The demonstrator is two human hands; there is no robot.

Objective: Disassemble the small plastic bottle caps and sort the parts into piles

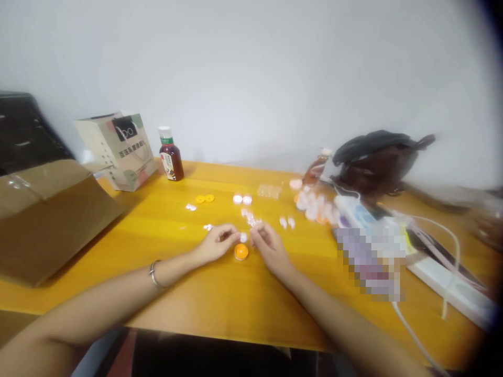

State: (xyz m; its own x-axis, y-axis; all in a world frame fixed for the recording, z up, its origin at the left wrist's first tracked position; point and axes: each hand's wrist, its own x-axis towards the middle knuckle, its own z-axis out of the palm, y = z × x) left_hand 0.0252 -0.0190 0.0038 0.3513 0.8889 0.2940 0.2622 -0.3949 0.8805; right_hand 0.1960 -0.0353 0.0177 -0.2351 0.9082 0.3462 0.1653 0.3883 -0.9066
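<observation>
My left hand point(220, 242) is pinched closed, its fingertips at the edge of a small white round piece point(243, 237). To the right of that piece, my right hand point(270, 247) has its fingers pressed together; whatever they may hold is too small to tell. Just below the fingertips an orange round cup point(241, 252) rests on the table. Small white pieces point(250, 215) lie beyond my right hand, and two white discs point(242, 199) sit farther back. Two yellow rings point(205, 199) and a pair of small white pieces point(190, 207) are to the left.
The yellow table point(220, 309) bears a cardboard box point(51, 220), a paper bag point(126, 152) and a dark red bottle point(171, 157) at left. At right are blurred pale pieces point(314, 203), another bottle point(316, 166), a dark bag point(377, 162), cables and a power strip point(451, 288).
</observation>
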